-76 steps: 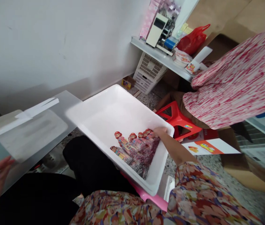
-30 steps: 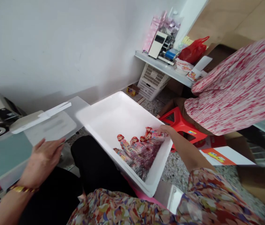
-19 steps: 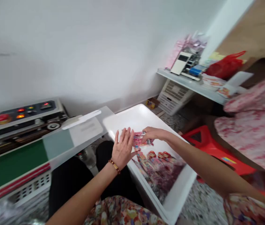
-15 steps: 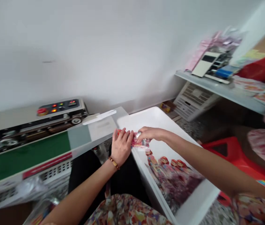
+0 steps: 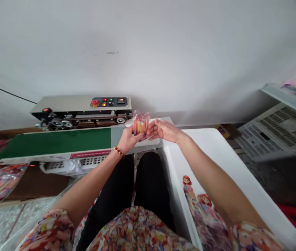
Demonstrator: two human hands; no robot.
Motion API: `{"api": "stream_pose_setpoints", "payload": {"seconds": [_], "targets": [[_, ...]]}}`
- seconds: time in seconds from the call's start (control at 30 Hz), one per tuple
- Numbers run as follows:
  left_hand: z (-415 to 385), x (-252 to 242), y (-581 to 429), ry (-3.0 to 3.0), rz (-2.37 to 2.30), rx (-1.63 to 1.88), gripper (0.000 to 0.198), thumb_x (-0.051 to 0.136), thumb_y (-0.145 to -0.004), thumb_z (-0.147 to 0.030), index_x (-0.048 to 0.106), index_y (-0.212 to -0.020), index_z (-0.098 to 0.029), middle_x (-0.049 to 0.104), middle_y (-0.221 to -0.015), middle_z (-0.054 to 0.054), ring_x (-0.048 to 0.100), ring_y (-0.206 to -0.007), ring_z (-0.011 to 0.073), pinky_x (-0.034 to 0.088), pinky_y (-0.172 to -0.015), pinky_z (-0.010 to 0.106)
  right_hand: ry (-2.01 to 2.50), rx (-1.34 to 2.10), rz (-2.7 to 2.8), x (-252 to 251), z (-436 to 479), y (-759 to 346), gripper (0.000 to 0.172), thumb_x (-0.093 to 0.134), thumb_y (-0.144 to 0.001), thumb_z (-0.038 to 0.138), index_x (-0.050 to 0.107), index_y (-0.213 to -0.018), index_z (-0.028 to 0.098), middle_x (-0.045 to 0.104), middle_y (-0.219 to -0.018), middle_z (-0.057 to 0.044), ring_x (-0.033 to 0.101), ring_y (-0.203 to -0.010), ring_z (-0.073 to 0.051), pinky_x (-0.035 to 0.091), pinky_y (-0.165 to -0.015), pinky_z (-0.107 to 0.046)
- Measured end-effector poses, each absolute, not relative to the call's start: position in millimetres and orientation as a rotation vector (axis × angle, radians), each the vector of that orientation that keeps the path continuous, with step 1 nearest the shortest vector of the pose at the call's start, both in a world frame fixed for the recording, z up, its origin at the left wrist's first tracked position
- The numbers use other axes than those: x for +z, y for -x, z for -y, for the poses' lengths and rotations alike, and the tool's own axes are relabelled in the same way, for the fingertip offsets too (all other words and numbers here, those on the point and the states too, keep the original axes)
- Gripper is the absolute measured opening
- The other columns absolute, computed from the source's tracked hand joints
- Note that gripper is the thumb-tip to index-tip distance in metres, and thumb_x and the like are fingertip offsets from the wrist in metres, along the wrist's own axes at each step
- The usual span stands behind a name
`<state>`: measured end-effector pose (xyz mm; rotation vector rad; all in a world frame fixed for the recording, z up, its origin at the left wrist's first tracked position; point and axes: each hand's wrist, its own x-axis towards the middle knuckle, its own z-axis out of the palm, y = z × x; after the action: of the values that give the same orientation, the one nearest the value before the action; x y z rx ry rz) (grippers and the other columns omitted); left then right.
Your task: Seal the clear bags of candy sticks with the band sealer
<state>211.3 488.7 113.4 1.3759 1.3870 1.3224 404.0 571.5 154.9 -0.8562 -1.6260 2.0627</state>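
Note:
My left hand [image 5: 128,140] pinches a small clear packet [image 5: 141,122] from below, between thumb and fingers. The packet stands upright and holds pink and yellow sticks. Just to its right, my right hand [image 5: 165,130] has its fingers apart and loosely bent, palm towards the packet. Its fingertips are close to the packet's right side; whether they touch it I cannot tell. Under my right forearm, a large white tray [image 5: 202,139] contains a heap of clear packets [image 5: 205,216] printed with a red-haired doll figure.
At the left stands a band sealer [image 5: 69,106] with lit buttons, its green conveyor belt [image 5: 59,143] running alongside. A cardboard box [image 5: 42,181] with filled packets [image 5: 0,181] sits beneath the belt's far left end. A pale vented plastic crate [image 5: 281,129] is at the right, below a shelf.
My view has swung left towards the sealer. My left hand has raised the packet upright, away from the tray's edge, and my right hand has come off it with fingers spread.

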Motion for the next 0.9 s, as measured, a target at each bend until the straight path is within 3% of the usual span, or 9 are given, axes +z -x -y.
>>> {"api": "stream_pose_setpoints", "payload": {"seconds": [0.1,0.2,0.3,0.5,0.6,0.73,0.83,0.9], "targets": [[-495,104,-198,-1.057,-1.233,1.305,0.042,0.081,-0.063,-0.044,0.07,-0.085,-0.009,0.07,-0.072,0.004,0.063,-0.063,0.0172,0.051,-0.062,0.027,1.03,1.616,1.58,123,-569,-382,0.055,0.08,-0.063,0.066,0.054,-0.08,0.021,0.062,-0.07,0.003,0.062,-0.069,-0.015,0.054,-0.072,-0.028],[-500,95,-191,-0.806,-1.115,1.306,0.053,0.088,-0.056,-0.045,0.073,-0.093,-0.01,0.074,-0.083,0.008,0.067,-0.068,0.0199,0.055,-0.067,0.03,0.896,1.611,1.669,101,-562,-365,0.049,0.077,-0.071,0.053,0.059,-0.104,0.022,0.07,-0.102,-0.002,0.065,-0.098,-0.019,0.053,-0.089,-0.031],[-505,89,-190,-0.722,-1.055,1.293,0.058,0.091,-0.054,-0.045,0.073,-0.097,-0.011,0.075,-0.09,0.01,0.069,-0.074,0.0206,0.055,-0.072,0.03,0.784,1.69,1.701,89,-555,-356,0.045,0.068,-0.081,0.044,0.057,-0.12,0.025,0.066,-0.124,-0.004,0.061,-0.117,-0.022,0.049,-0.1,-0.034],[-526,70,-192,-0.806,-1.195,1.326,0.063,0.091,-0.056,-0.049,0.068,-0.102,-0.012,0.075,-0.095,0.009,0.069,-0.082,0.0215,0.054,-0.076,0.031,1.076,1.6,1.638,67,-568,-354,0.04,0.07,-0.076,0.05,0.059,-0.104,0.023,0.071,-0.107,-0.005,0.067,-0.102,-0.026,0.055,-0.085,-0.034],[-540,59,-191,-0.945,-1.448,1.301,0.056,0.084,-0.067,-0.05,0.066,-0.104,-0.013,0.074,-0.096,0.01,0.068,-0.084,0.0231,0.053,-0.073,0.031,1.263,1.347,1.742,61,-578,-353,0.039,0.067,-0.077,0.053,0.06,-0.1,0.022,0.071,-0.1,-0.005,0.067,-0.095,-0.025,0.053,-0.08,-0.034],[-546,53,-189,-1.291,-1.916,1.016,0.043,0.067,-0.087,-0.04,0.062,-0.12,-0.013,0.072,-0.098,0.013,0.066,-0.095,0.0287,0.051,-0.082,0.038,1.594,0.952,1.944,65,-584,-352,0.034,0.062,-0.085,0.046,0.063,-0.106,0.02,0.071,-0.098,-0.008,0.066,-0.093,-0.026,0.05,-0.081,-0.034],[-539,47,-190,-1.641,-2.239,0.763,0.043,0.058,-0.092,-0.029,0.055,-0.133,-0.016,0.065,-0.125,0.018,0.058,-0.115,0.0337,0.049,-0.091,0.046,1.822,0.509,2.168,69,-582,-353,0.036,0.059,-0.089,0.045,0.065,-0.114,0.019,0.069,-0.108,-0.015,0.063,-0.106,-0.032,0.046,-0.089,-0.041],[-533,39,-192,-1.913,-2.247,0.671,0.041,0.051,-0.095,-0.024,0.054,-0.136,-0.021,0.054,-0.143,0.016,0.05,-0.128,0.0334,0.047,-0.096,0.049,1.882,0.23,2.224,68,-581,-353,0.047,0.061,-0.089,0.046,0.062,-0.125,0.015,0.064,-0.122,-0.021,0.058,-0.115,-0.037,0.044,-0.093,-0.046]]}}
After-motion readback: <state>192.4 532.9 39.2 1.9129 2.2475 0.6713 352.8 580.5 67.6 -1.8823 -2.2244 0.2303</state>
